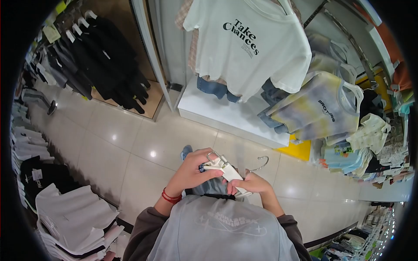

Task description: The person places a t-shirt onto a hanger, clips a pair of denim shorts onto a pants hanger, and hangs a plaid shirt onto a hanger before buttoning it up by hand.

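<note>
Head view: the left hand (196, 170) grasps one end of a white hanger (233, 173), its thumb pressed along the plastic, while the right hand (254, 184) pinches the other end; both are in front of the wearer's chest, above the tiled floor (148, 148). Fingers cover much of the hanger, so whether it is one piece or several is unclear, as is whether the metal hook (264, 162) by the right hand belongs to it. A small dark patterned bit beside the left fingers cannot be identified. Another person's leg (38, 96) is cut off at far left. The white T-shirt (257, 56) reads "Take Chances", with a fainter, illegible line below; the tie-dye shirt (315, 106) begins "BRO", the rest uncertain. Pale lettering on the wearer's grey top (217, 248) is unreadable.
</note>
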`<control>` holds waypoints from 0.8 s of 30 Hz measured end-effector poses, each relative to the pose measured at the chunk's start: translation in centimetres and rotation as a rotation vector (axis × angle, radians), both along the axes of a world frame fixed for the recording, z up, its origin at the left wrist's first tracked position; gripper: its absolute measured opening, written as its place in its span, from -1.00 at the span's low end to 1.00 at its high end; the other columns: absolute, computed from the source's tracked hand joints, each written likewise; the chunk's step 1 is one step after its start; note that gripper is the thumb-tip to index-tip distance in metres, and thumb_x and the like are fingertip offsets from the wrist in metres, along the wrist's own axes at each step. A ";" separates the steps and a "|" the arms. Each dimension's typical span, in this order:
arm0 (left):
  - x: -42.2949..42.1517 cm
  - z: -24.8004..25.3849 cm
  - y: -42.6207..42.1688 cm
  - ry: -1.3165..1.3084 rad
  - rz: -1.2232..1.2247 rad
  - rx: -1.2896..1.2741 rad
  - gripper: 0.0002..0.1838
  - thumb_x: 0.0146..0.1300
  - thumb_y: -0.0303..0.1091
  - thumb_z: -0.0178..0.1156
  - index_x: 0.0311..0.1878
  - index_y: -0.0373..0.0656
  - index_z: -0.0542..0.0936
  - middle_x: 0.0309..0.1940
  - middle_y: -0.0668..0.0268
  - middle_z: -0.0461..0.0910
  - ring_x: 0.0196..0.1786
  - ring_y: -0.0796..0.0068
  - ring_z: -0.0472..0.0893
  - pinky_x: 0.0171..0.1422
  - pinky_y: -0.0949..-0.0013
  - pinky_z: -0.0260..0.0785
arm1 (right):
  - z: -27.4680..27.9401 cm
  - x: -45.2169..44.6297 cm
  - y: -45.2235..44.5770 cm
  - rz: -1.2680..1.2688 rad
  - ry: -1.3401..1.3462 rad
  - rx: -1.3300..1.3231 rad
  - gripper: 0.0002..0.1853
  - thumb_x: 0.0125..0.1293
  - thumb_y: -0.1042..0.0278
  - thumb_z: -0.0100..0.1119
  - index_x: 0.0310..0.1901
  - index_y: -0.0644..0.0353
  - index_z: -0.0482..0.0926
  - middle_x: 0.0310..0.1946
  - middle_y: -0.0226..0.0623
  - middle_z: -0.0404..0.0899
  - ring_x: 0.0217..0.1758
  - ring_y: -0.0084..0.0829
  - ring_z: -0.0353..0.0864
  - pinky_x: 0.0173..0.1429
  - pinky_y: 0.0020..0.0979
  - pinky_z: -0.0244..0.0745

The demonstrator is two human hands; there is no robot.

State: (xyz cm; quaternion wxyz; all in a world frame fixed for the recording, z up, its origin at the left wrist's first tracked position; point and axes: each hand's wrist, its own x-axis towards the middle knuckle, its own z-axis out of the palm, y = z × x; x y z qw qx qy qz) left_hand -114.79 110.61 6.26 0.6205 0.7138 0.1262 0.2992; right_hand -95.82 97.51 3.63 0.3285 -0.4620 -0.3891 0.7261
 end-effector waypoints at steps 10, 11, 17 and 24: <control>-0.8 -1.7 0.3 -0.079 0.267 -0.189 -0.81 0.07 -0.40 0.24 -0.26 -0.27 0.54 -0.42 0.39 0.49 -0.34 0.63 0.42 -0.22 0.56 0.26 | -1.8 2.4 -1.8 -0.359 -0.543 0.255 -0.61 0.12 0.24 0.27 -0.09 0.29 0.44 -0.26 -0.25 0.55 -0.17 -0.47 0.51 -0.04 -0.43 0.38; -0.8 -1.8 0.3 -0.084 0.291 -0.199 -0.81 0.08 -0.39 0.23 -0.25 -0.27 0.54 -0.42 0.40 0.49 -0.33 0.64 0.42 -0.21 0.56 0.26 | -1.7 2.7 -2.2 -0.390 -0.544 0.259 -0.61 0.11 0.25 0.27 -0.09 0.29 0.44 -0.24 -0.25 0.54 -0.15 -0.46 0.50 -0.03 -0.42 0.38; -0.2 -0.9 -0.6 -0.151 0.445 -0.314 -0.78 0.14 -0.32 0.21 -0.22 -0.26 0.52 -0.38 0.44 0.48 -0.30 0.66 0.41 -0.18 0.56 0.24 | -0.6 3.3 -3.5 -0.606 -0.735 0.522 -0.53 0.02 0.33 0.34 -0.04 0.25 0.41 -0.09 -0.19 0.48 -0.03 -0.28 0.48 0.07 -0.36 0.36; -0.3 0.1 -2.4 -0.047 0.351 -0.089 -0.76 0.09 -0.31 0.26 -0.26 -0.26 0.53 -0.37 0.37 0.51 -0.30 0.58 0.45 -0.21 0.51 0.28 | 8.1 -2.8 -0.7 -0.666 -0.854 0.944 -0.37 -0.12 0.31 0.44 0.02 0.25 0.37 -0.02 -0.13 0.44 0.02 -0.11 0.45 0.14 -0.29 0.33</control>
